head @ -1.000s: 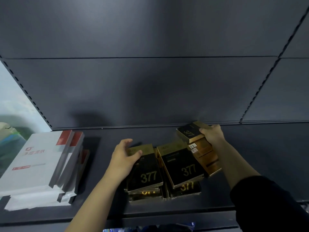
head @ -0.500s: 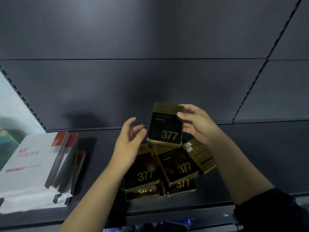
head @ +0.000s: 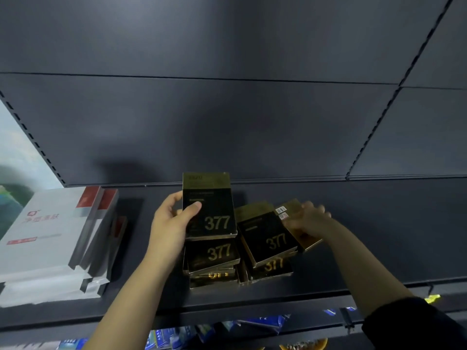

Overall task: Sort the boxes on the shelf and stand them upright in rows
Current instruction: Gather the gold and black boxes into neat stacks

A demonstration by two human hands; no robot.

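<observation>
dark shelf (head: pixel 353 248) | left hand (head: pixel 169 223) grips upright 377 box (head: pixel 209 213) | right hand (head: pixel 307 219) blurred, grip unclear

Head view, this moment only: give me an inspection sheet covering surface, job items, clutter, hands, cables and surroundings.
Surface: dark shelf, bare to the right of the boxes.
Job's things: one black-and-gold 377 box held upright; further 377 boxes lying flat in two loose stacks below and beside it; gold boxes tilted behind them; white boxes leaning in a pile at the left.
Clutter: nothing seen on this shelf.
Hands: left hand grips the upright box, thumb on its front; right hand is blurred, over the gold boxes, grip unclear.
Cables: nothing seen.
Surroundings: dark back panel; blue packets on the shelf below.
</observation>
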